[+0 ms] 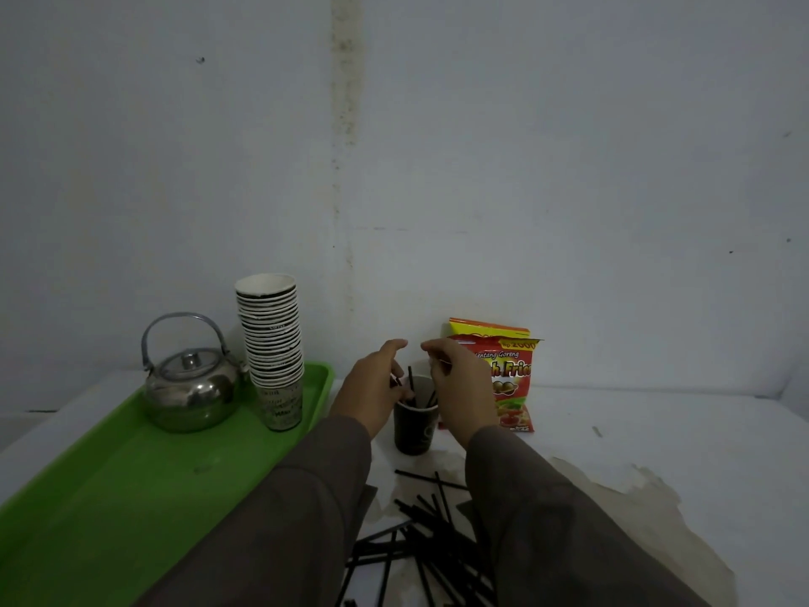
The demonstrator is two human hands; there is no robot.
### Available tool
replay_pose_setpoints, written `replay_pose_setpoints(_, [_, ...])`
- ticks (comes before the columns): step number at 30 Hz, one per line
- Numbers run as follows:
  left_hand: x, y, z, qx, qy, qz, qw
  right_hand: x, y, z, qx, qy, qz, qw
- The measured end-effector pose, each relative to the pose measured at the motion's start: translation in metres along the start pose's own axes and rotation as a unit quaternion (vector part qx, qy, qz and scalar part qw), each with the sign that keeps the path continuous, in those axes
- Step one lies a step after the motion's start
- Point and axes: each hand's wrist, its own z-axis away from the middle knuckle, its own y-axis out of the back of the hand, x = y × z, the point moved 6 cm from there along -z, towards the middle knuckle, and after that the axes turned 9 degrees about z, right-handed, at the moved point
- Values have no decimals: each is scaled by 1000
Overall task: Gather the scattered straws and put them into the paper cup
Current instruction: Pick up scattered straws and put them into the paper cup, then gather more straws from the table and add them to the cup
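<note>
Hands hovered over the paper cup (413,424): left hand (376,387) pinched a straw (397,380), right hand (459,383) curled, its hold unclear. Scattered straws (420,545) lay on the table (656,431).

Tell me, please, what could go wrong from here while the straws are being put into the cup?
The dark paper cup is light, with both hands right at its rim; a nudge from the left hand or right hand could tip it. The sleeves hang over the loose straws and might sweep them off.
</note>
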Motion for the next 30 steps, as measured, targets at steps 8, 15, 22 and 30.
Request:
replay_pose_setpoints(8, [26,19,10,0,-30,-54,998,-1,34,28,27,-16,-72,997])
replay_pose_setpoints(15, [54,34,119,-1,-85,-10,996,17,55,107,-95,-7,-61,994])
replay_pose_setpoints(22, [32,9,216,-131,-70,-30,988,25,48,187,-234,56,100,966])
replay_pose_setpoints(30, [37,-17,237,-279,-75,-66,955,6,35,225,-296,213,215,906])
